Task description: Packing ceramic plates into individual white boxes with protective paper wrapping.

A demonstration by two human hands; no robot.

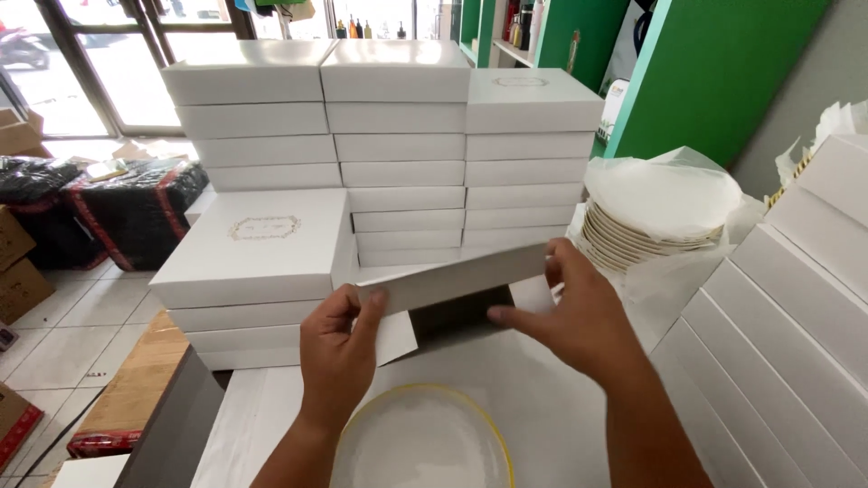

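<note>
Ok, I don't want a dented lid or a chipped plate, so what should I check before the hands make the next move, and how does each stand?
1. Left hand grips the white box lid at its left end: ok.
2. Right hand holds the lid's right end: ok.
3. Lid free of dents: cannot tell.
4. Gold-rimmed plate lies flat on the table, below the lid: ok.
5. Plate fully clear of the lid's edge: cannot tell.
6. Stack of plates beside the right hand stands apart from it: ok.
</note>
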